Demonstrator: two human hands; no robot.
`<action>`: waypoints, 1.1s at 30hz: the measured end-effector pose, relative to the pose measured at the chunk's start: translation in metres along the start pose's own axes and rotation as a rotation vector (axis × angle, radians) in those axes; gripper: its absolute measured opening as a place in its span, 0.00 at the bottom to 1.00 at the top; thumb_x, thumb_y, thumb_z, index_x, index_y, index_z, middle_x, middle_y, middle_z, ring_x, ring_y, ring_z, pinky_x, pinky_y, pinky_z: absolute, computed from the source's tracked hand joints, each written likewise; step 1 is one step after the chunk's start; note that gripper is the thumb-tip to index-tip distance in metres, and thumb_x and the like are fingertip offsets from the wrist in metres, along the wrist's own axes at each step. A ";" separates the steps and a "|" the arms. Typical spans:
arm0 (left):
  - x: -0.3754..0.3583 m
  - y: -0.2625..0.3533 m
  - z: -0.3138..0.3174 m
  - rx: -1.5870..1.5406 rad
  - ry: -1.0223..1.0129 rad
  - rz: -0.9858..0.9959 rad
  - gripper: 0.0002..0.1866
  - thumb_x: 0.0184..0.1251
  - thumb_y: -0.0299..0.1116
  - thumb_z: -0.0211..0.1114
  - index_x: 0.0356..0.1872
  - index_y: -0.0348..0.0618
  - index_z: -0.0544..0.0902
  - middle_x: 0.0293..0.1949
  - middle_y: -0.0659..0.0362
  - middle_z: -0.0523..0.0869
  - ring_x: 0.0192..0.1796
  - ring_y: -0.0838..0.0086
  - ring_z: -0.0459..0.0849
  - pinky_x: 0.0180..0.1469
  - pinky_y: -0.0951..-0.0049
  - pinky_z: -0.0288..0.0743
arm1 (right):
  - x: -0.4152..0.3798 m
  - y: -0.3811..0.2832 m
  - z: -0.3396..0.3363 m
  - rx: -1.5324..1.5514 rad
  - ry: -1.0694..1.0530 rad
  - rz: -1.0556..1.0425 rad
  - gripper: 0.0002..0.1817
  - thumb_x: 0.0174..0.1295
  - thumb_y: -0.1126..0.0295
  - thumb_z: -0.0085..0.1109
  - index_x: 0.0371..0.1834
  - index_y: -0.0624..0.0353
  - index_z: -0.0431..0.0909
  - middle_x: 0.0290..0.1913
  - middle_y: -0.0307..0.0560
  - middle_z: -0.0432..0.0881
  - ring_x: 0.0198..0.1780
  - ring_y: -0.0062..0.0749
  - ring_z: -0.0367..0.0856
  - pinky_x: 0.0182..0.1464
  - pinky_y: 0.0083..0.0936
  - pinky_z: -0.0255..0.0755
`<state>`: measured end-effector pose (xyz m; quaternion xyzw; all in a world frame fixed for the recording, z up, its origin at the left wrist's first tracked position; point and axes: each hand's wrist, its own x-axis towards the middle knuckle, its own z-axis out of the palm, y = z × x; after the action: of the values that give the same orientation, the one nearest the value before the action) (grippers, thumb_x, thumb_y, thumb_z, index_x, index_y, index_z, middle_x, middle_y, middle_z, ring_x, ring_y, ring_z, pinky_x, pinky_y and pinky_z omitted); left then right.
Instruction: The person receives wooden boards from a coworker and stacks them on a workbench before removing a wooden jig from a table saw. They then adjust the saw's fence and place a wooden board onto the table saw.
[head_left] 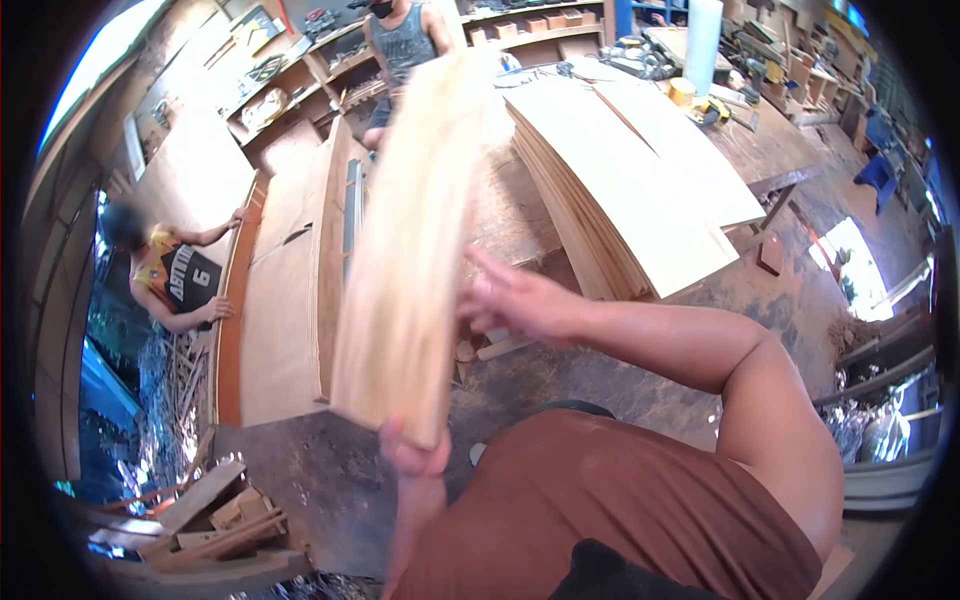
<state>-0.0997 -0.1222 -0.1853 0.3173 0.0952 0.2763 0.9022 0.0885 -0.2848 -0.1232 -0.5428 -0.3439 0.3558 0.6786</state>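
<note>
A long pale wooden board [410,240] is raised at a steep tilt in front of me, slightly smeared by motion. My left hand [415,455] is closed around its lower end, with the fingers wrapped over the bottom edge. Beside the board's right edge is my right hand [520,302], its fingers apart and the fingertips close to the wood. Part of the workbench and of the person behind it is hidden by the board.
At left a person [185,275] holds an orange-brown edged panel [240,310] of a wooden carcass. Another person [408,45] is at the back. Stacked pale sheets [640,180] lie at right, near a tool-laden table [780,150]. Offcuts [225,520] lie at lower left.
</note>
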 end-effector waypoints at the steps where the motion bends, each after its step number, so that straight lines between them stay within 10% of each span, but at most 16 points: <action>1: 0.001 -0.013 0.026 -0.019 -0.048 -0.112 0.38 0.52 0.39 0.63 0.66 0.43 0.62 0.62 0.55 0.72 0.63 0.61 0.71 0.67 0.61 0.61 | 0.000 -0.011 -0.003 0.119 0.103 -0.110 0.35 0.71 0.54 0.43 0.74 0.54 0.40 0.64 0.55 0.65 0.57 0.36 0.73 0.57 0.34 0.71; 5: 0.016 -0.067 0.100 -0.232 -0.170 -0.420 0.33 0.54 0.27 0.65 0.64 0.43 0.64 0.60 0.57 0.74 0.63 0.65 0.71 0.67 0.63 0.62 | -0.029 -0.051 -0.055 0.181 0.501 0.112 0.19 0.69 0.63 0.48 0.59 0.58 0.65 0.48 0.47 0.78 0.44 0.28 0.78 0.46 0.26 0.74; 14: 0.009 -0.154 0.192 -0.010 -0.439 -0.730 0.28 0.66 0.33 0.61 0.64 0.39 0.64 0.60 0.55 0.73 0.56 0.69 0.77 0.60 0.66 0.71 | -0.083 -0.069 -0.187 0.041 0.659 0.132 0.24 0.66 0.70 0.47 0.62 0.71 0.60 0.56 0.58 0.74 0.54 0.33 0.78 0.54 0.26 0.75; 16: -0.001 -0.139 0.203 0.422 -1.113 -0.945 0.29 0.66 0.34 0.60 0.67 0.40 0.62 0.61 0.53 0.72 0.54 0.68 0.79 0.58 0.68 0.72 | -0.098 -0.078 -0.220 0.005 0.624 0.159 0.33 0.66 0.68 0.50 0.70 0.72 0.50 0.58 0.60 0.73 0.51 0.34 0.79 0.52 0.26 0.75; 19: 0.000 -0.110 0.217 0.845 -1.536 -0.490 0.28 0.63 0.34 0.62 0.64 0.41 0.68 0.61 0.52 0.74 0.55 0.66 0.79 0.59 0.69 0.71 | -0.115 -0.066 -0.267 -0.144 0.653 0.237 0.32 0.68 0.66 0.50 0.70 0.70 0.51 0.59 0.57 0.73 0.51 0.31 0.79 0.51 0.24 0.75; 25: 0.094 -0.121 0.186 1.357 -1.265 0.361 0.28 0.62 0.39 0.59 0.63 0.42 0.67 0.64 0.46 0.67 0.67 0.55 0.65 0.69 0.58 0.58 | -0.122 -0.052 -0.287 -0.224 0.697 0.285 0.26 0.68 0.66 0.48 0.66 0.68 0.61 0.55 0.50 0.77 0.52 0.27 0.77 0.54 0.24 0.71; 29: 0.115 -0.168 0.184 1.603 -1.102 0.371 0.41 0.68 0.61 0.46 0.71 0.41 0.52 0.72 0.41 0.47 0.75 0.53 0.46 0.73 0.55 0.44 | -0.112 -0.038 -0.331 -0.387 0.779 0.267 0.26 0.67 0.64 0.49 0.65 0.68 0.63 0.56 0.49 0.76 0.54 0.27 0.75 0.54 0.24 0.70; 33: 0.115 -0.217 0.180 1.497 -1.005 0.254 0.39 0.69 0.59 0.46 0.70 0.38 0.54 0.72 0.39 0.44 0.75 0.53 0.44 0.73 0.56 0.44 | -0.094 -0.069 -0.328 -0.510 0.699 0.231 0.26 0.67 0.61 0.51 0.63 0.65 0.68 0.57 0.53 0.76 0.54 0.31 0.76 0.55 0.26 0.69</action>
<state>0.1530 -0.2917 -0.1803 0.9114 -0.1903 0.0689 0.3584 0.3276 -0.5376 -0.1203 -0.8154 -0.1079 0.1283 0.5542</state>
